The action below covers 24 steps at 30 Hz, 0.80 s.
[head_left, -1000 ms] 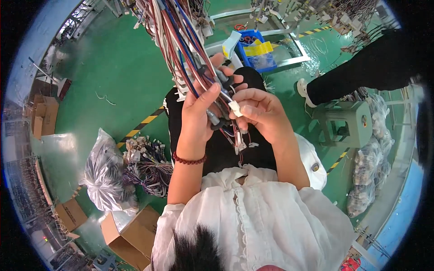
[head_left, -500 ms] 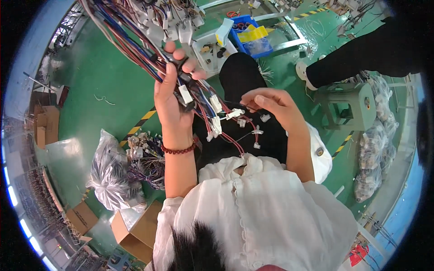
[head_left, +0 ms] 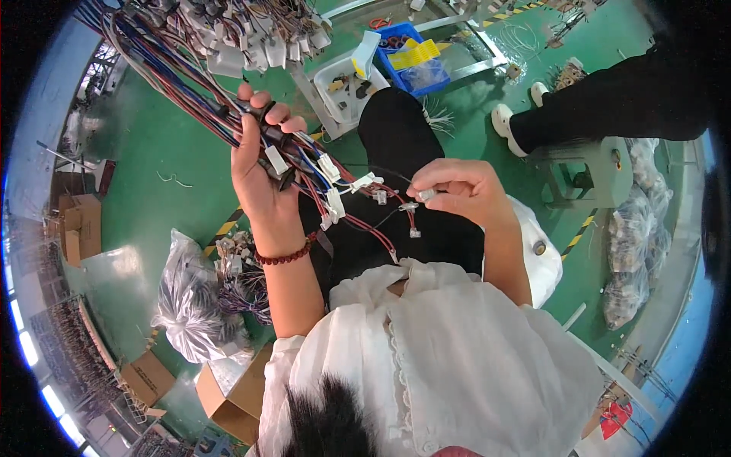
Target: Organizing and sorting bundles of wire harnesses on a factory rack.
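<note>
My left hand (head_left: 263,164) is closed around a thick wire harness (head_left: 183,87) of red, blue, white and black wires, with dark sleeves or grommets (head_left: 274,137) at the grip. White plug connectors (head_left: 329,169) dangle from its near end, over my dark-clad lap. Several small clear connectors (head_left: 415,232) hang on red wires beside them. To the right, my right hand (head_left: 464,190) pinches a small whitish connector (head_left: 428,195) between thumb and fingers. A thin dark wire runs toward that hand from the bundle.
More harnesses with white connectors (head_left: 259,38) hang at the upper left. Beyond my knee are a white tray (head_left: 324,80) and a blue bin (head_left: 445,85). A green stool (head_left: 609,175) and another person's leg (head_left: 601,103) are at right. Plastic bags (head_left: 186,305) and a carton (head_left: 236,404) lie lower left.
My left hand has moved left and slightly down with the harness. My right hand has turned and closed its fingers, and a small connector now shows in its pinch.
</note>
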### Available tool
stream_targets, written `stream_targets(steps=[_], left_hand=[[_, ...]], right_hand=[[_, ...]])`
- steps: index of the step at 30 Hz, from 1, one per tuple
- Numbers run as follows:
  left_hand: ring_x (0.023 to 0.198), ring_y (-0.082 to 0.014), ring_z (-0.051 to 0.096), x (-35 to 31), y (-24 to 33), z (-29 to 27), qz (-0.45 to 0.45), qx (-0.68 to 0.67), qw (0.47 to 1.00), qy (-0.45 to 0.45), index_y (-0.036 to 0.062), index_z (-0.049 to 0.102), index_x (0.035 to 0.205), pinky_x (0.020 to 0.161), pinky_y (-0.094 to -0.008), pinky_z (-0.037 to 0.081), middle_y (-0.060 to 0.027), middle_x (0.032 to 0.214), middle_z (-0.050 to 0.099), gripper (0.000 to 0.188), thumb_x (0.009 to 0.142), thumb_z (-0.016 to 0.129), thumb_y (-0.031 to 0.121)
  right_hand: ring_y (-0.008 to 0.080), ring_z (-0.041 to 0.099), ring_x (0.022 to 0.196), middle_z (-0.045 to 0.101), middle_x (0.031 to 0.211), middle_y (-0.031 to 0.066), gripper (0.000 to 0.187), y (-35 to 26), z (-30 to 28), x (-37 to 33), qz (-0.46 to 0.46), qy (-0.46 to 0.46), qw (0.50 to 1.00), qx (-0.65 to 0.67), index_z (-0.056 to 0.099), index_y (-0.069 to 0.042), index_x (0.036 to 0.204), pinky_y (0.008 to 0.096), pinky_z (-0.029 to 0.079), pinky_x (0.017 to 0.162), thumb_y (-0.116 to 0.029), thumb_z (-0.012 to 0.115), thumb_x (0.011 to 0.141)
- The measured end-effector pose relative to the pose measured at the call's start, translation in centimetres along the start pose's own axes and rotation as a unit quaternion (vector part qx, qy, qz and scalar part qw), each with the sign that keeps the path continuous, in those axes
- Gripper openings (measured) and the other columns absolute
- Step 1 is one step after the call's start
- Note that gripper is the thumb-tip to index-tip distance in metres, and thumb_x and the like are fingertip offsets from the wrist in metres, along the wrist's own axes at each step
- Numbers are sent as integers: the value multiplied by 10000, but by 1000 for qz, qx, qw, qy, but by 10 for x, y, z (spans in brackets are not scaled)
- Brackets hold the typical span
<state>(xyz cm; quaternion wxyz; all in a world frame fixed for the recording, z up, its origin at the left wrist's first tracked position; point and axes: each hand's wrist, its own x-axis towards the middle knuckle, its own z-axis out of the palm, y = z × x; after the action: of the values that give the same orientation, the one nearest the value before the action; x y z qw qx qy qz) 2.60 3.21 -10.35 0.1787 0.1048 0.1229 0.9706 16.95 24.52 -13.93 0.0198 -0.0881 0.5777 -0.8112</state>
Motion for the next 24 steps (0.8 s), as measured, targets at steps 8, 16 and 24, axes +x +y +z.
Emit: stream_targets(steps=[8,16,24], left_hand=[[677,-81,557,-17,-12,26,-82,408,908,47,16,560,1006,589,-220,458,-104,983,635,331,724,732,38],[805,-81,581,-28,-17,46,-112,580,807,9,28,576,876,707,-241,481,-34,882,642,300,672,796,32],[718,-101,579,-31,-19,36,-94,514,853,3,34,538,869,657,-231,471,-16,767,579,212,765,723,33]], right_hand=[[150,602,746,628,885,107,208,0,31,26,-83,209,974,23,641,55,1006,269,493,688,-42,647,822],[108,604,829,651,937,85,214,-13,63,52,-75,257,961,76,646,51,1023,237,484,745,-52,650,836],[115,610,808,611,924,65,159,-22,54,60,-201,160,953,-160,621,31,1005,233,503,712,-1,595,851]])
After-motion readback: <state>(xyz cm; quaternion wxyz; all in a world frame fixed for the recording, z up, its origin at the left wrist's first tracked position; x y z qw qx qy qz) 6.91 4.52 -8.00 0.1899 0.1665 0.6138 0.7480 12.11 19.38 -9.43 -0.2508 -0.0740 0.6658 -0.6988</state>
